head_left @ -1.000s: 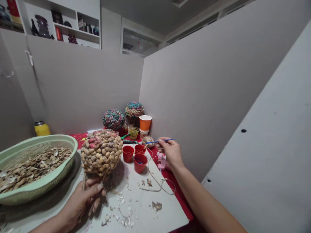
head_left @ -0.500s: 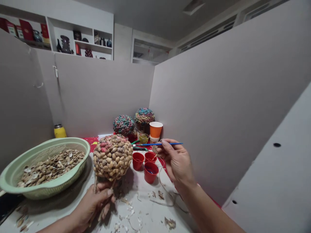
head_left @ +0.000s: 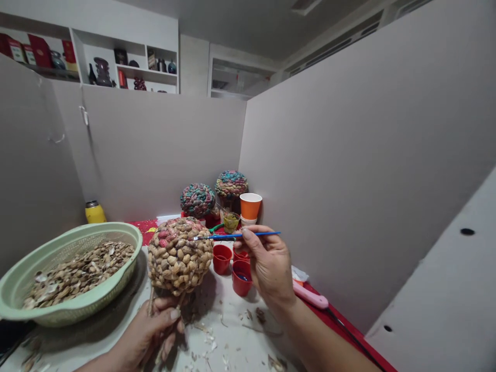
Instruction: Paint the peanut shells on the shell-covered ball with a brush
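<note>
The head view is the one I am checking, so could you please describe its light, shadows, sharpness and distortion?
Head view: dim, soft light, with shadows beneath the green basket and beside the nut-covered ball; head view: the blue brush reads clearly, items on the shelves look soft; head view: wide-angle stretch seems strongest near the edges.

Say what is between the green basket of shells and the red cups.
The peanut-covered ball, its sticks held in the left hand, is between basket and red cups, as the head view shows.
</note>
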Motion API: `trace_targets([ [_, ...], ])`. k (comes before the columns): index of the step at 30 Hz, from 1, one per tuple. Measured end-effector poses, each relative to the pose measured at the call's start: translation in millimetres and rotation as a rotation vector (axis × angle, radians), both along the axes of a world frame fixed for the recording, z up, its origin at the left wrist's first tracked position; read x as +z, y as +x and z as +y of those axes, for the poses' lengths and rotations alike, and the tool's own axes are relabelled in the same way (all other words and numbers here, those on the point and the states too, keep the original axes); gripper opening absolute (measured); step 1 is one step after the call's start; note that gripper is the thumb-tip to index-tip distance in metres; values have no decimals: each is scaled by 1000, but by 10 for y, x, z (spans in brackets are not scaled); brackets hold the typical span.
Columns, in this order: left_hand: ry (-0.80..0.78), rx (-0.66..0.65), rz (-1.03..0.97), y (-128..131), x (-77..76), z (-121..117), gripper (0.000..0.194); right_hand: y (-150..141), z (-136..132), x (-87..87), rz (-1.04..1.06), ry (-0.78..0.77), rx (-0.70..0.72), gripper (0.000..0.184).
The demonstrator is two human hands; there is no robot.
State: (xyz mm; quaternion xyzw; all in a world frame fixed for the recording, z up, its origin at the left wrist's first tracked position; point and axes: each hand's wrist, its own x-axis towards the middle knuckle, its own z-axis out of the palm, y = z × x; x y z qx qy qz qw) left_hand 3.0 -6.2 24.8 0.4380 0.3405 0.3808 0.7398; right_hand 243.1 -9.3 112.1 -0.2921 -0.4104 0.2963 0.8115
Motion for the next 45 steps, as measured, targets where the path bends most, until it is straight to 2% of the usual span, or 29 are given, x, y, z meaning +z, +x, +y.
trace_targets([
  [10, -51, 4, -43, -59, 59, -7, 43, 79, -73, 43, 80, 48, -77, 28],
  [19, -49, 17, 27, -117, 60, -50, 47, -12, -85, 52, 99, 59, 22, 27],
  [25, -46, 31, 11, -140, 0, -2, 40, 11, -39, 21, 78, 45, 11, 26],
  [30, -48, 32, 25, -115, 42, -3, 44, 81, -18, 10, 58, 65, 22, 24],
  [41, -46, 39, 38, -123, 67, 1, 43, 18, -180, 45, -201, 225, -22, 6],
  [45, -55, 53, 27, -102, 121, -9, 44, 74, -183, -10, -279, 270, -89, 12],
])
